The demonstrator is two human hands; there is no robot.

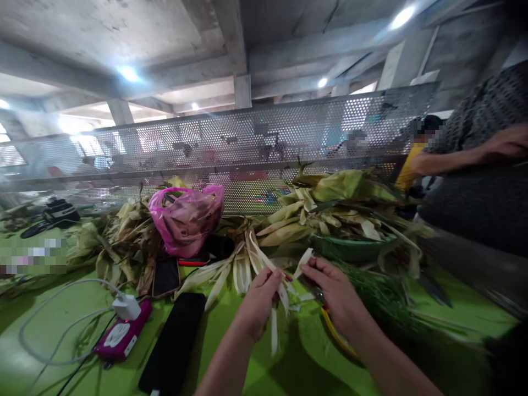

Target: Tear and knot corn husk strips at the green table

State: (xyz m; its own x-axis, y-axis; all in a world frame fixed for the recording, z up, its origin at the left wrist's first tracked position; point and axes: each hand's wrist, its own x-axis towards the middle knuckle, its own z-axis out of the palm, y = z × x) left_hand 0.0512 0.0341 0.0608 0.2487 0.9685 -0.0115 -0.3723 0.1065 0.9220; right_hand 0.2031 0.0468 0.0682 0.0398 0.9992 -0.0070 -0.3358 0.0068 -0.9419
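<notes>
My left hand [259, 302] is closed, thumb against fingers, on pale corn husk strips [283, 298]; one strip hangs below it. Close by, my right hand [336, 291] pinches a whitish corn husk piece [304, 263] between thumb and fingertips. A pair of scissors [336, 334] with a yellow handle sits in that same right hand, partly hidden by the palm. Cut husk scraps lie on the green table [289, 363] beneath the hands. Behind them, long split husks [241, 269] fan out across the tabletop.
A husk pile [289, 220] rests over a green basket [355, 248], with green shredded strands [381, 294] in front. Leftward are a pink bag [185, 220], black phone [175, 341], smaller phone [165, 276] and purple power strip [124, 333] with cables. Another person [474, 159] stands right, beyond a mesh partition's [247, 143] end.
</notes>
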